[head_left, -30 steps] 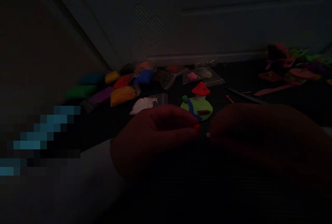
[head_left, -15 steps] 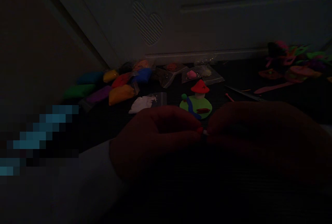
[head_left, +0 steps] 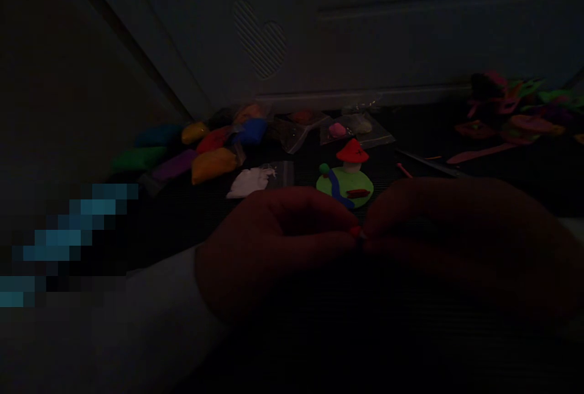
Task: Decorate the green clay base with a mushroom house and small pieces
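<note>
The scene is very dark. My left hand and my right hand meet fingertip to fingertip low in the middle, both pinched on a tiny piece of red clay. Just beyond the fingertips stands a clay model: a green disc with a blue strip, a small red bar, a green ball and a white mushroom under a red cap. A lump of white clay lies on a clear bag to its left.
Several bags of coloured clay lie at the back left. Clear bags with pink clay lie behind the model. Coloured plastic tools are heaped at the back right. A white panel with a heart pattern stands behind.
The fingertips of both hands have come closer together on the small red piece. The view has shifted slightly; the model has not moved.
</note>
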A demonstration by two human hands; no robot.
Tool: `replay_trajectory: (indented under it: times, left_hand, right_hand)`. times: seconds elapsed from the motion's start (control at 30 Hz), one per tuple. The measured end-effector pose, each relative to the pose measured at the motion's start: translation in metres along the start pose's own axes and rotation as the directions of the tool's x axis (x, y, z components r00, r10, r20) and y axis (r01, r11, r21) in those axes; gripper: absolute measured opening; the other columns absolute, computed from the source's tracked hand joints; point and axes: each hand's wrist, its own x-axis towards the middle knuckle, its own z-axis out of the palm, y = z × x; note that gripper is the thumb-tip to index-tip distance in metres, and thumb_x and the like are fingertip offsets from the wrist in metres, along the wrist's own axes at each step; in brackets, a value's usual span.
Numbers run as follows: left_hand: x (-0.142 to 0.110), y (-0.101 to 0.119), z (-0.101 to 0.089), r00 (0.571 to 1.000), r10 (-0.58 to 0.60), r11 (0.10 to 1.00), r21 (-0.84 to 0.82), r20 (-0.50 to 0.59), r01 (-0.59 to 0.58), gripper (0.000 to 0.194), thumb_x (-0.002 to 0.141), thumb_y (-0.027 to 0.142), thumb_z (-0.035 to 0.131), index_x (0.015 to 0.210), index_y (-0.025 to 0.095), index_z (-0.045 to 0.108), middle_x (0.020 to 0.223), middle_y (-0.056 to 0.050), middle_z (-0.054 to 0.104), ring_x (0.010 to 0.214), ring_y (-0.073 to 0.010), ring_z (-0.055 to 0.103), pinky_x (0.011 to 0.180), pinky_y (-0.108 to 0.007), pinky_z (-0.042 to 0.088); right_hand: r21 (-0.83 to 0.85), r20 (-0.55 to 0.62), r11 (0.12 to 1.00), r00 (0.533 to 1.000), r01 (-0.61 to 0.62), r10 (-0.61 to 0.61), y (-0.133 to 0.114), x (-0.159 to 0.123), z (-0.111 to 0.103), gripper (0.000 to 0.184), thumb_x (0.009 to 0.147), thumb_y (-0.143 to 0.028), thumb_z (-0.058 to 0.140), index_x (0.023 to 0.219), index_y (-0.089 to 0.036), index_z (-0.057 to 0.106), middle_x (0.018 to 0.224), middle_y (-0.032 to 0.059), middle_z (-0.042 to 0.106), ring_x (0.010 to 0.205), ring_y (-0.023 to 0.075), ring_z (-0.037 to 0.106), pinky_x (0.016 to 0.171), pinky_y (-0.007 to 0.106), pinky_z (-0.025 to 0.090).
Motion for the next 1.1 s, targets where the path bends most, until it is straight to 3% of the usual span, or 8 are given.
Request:
replay_trajectory:
  times: [0.27,0.63,0.8,0.93,1.1]
  left_hand:
    - [0.0004,-0.0014,-0.0005,1.000,0.012,0.999,-0.035,0.002,-0.012,0.016,0.068,0.006,0.067,0.069,0.022,0.069,0.064,0.009,0.071,0.057,-0.0036,0.064,0.052,-0.003,0.048]
    - [0.0001,-0.0029,-0.0013,0.998,0.059,0.998,-0.032,0.007,-0.058,0.020,0.067,0.008,0.069,0.075,0.026,0.070,0.072,0.011,0.072,0.067,-0.0039,0.066,0.059,-0.003,0.049]
    - [-0.0021,-0.0023,-0.0011,1.000,0.000,1.000,-0.013,-0.005,0.000,0.016,0.068,0.012,0.069,0.075,0.026,0.070,0.072,0.010,0.072,0.064,-0.0041,0.066,0.057,-0.003,0.048]
    - [-0.0031,-0.0002,0.0003,0.999,-0.014,0.999,0.052,-0.040,0.016,0.012,0.067,0.017,0.071,0.073,0.027,0.072,0.070,0.009,0.072,0.063,-0.0050,0.066,0.055,-0.004,0.047]
    - [-0.0049,0.0017,0.0009,0.995,0.071,0.971,0.235,-0.068,-0.053,0.011,0.068,0.021,0.070,0.077,0.026,0.072,0.070,0.007,0.072,0.062,-0.0060,0.064,0.052,-0.005,0.046]
  right_hand:
    - [-0.046,-0.055,0.999,0.998,0.024,-0.026,0.0030,-0.0010,0.0014,0.014,0.076,-0.027,0.063,0.088,-0.024,0.058,0.080,-0.0145,0.061,0.068,-0.0051,0.054,0.063,0.002,0.039]
    - [-0.051,-0.069,0.999,0.998,0.006,-0.010,0.0018,-0.0016,0.0025,0.006,0.079,-0.026,0.059,0.084,-0.024,0.059,0.079,-0.0122,0.061,0.069,-0.0029,0.055,0.058,0.005,0.041]
    - [-0.052,-0.094,0.999,0.995,0.005,-0.010,0.0003,-0.0028,0.0029,0.005,0.079,-0.027,0.059,0.083,-0.024,0.058,0.075,-0.0126,0.060,0.065,-0.0033,0.054,0.059,0.006,0.041]
    - [-0.057,-0.088,0.998,0.996,-0.001,-0.004,-0.0001,-0.0029,0.0014,0.005,0.079,-0.027,0.059,0.083,-0.024,0.059,0.076,-0.0125,0.060,0.067,-0.0028,0.055,0.058,0.006,0.040]
    - [-0.046,-0.071,0.999,0.997,-0.002,-0.002,0.0006,-0.0016,0.0002,0.005,0.078,-0.025,0.059,0.083,-0.023,0.059,0.075,-0.0114,0.060,0.066,-0.0023,0.055,0.058,0.007,0.040]
